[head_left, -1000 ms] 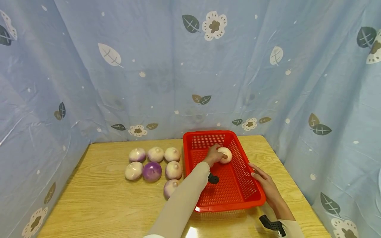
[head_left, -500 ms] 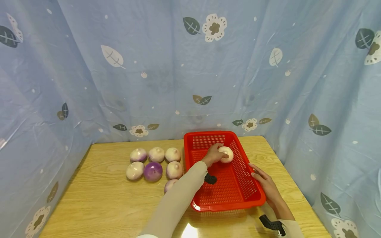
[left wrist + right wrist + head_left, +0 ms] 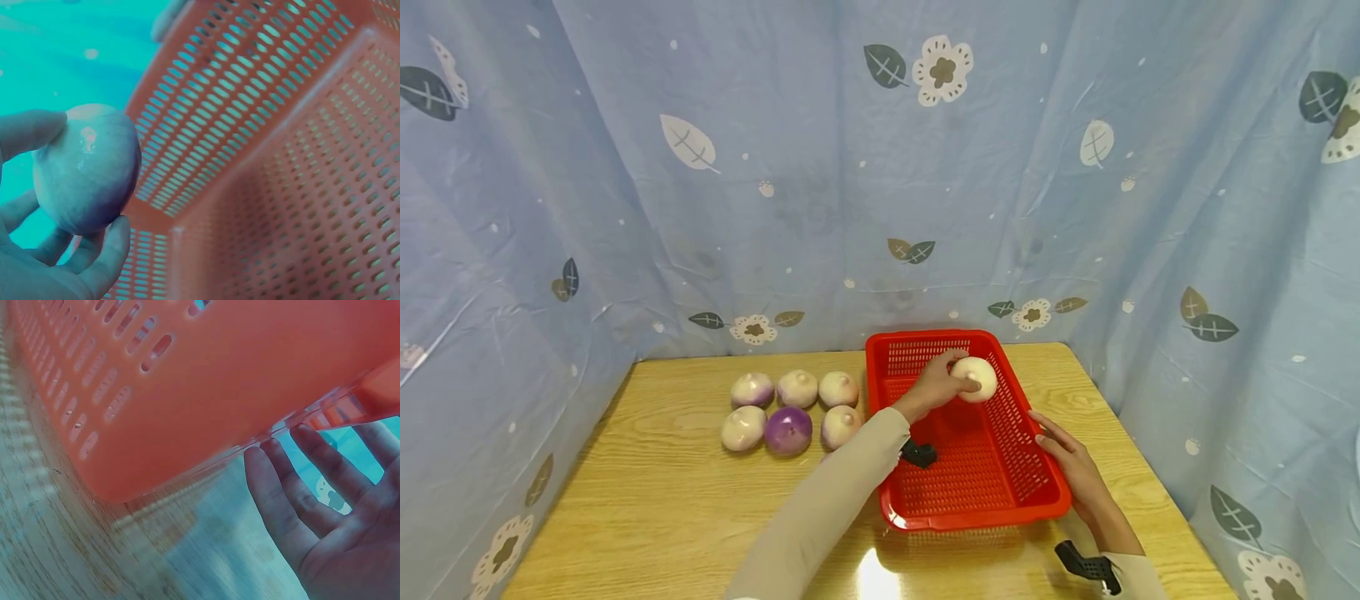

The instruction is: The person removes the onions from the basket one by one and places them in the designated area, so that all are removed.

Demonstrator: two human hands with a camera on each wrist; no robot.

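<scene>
- Blue fabric backdrop printed with leaves and flowers [image 3: 625, 208]: hangs behind and on both sides of the work area.
- Light wooden tabletop [image 3: 662, 500]: carries every item listed below.
- Six round turnip-like bulbs, pale white to purple [image 3: 790, 408]: laid in two rows of three on the tabletop, just left of the basket. The middle one of the near row, a deep purple bulb [image 3: 787, 430], is the darkest. Neighbours appear to touch one another.
- Beige-sleeved left forearm [image 3: 827, 508]: crosses from the near edge of the tabletop over the basket's left wall (a small black piece shows at its wrist).
- Left hand [image 3: 936, 385]: fingers and thumb curled round a pale round white bulb with a faint purple tinge [image 3: 976, 379]; the left wrist view shows fingertips [image 3: 112, 240] beneath that bulb [image 3: 87, 165] and a thumb on its upper side.
- That bulb's position: held clear of the basket floor, over the far right part of the basket, near its right wall.
- Red rectangular plastic basket with slotted walls and floor [image 3: 1030, 492]: stands on the right half of the tabletop; nothing lies on the visible floor.
- Right hand [image 3: 1071, 467]: fingers straight and spread, fingertips [image 3: 269, 459] resting against the outside of the basket's right wall [image 3: 206, 387] under its rim. Palm open, holding nothing.
</scene>
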